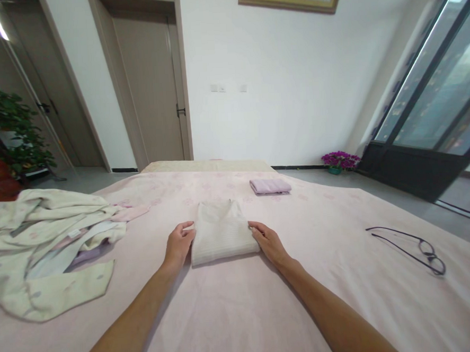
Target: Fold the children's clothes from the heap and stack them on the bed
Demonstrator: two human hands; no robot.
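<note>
A folded white shirt with faint stripes lies flat in front of me, its neckline pointing away. My left hand is at its left edge, fingers curled and touching the cloth. On the opposite edge, my right hand pinches the fabric between thumb and fingers. The fingertips under the cloth are partly hidden. Beyond the shirt, slightly right, rests a folded lilac cloth item.
A loose heap of pale clothes covers the left side of the pink bedspread. Eyeglasses lie with arms unfolded at the right. Past the far edge, purple flowers stand on the floor by the wall.
</note>
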